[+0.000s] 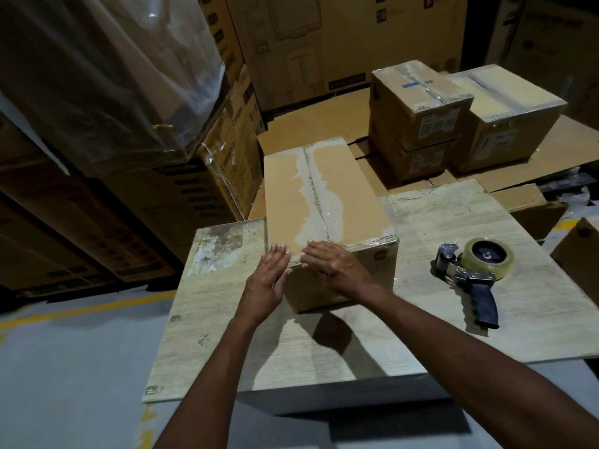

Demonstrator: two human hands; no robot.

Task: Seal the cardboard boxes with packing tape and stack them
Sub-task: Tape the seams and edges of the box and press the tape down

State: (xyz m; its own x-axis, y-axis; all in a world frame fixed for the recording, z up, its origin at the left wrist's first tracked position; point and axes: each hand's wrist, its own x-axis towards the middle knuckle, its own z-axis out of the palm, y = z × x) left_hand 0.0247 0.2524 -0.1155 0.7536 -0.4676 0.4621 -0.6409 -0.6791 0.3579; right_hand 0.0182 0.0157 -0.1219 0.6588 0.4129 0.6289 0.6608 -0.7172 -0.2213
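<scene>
A long cardboard box (350, 196) lies on a pale wooden table (437, 286), with clear tape along its top seam and over its near edge. My left hand (269, 273) lies flat against the box's near left corner, fingers straight. My right hand (334, 264) presses flat on the near top edge and front face, over the tape end. A tape dispenser (476, 270) with a roll of clear tape and a black handle lies on the table to the right, untouched.
Beyond the table, two sealed boxes (418, 121) are stacked on flattened cardboard, with another taped box (509, 118) beside them. Tall cartons and a plastic-wrapped pallet load (107, 76) stand at the left. A grey floor with a yellow line lies at lower left.
</scene>
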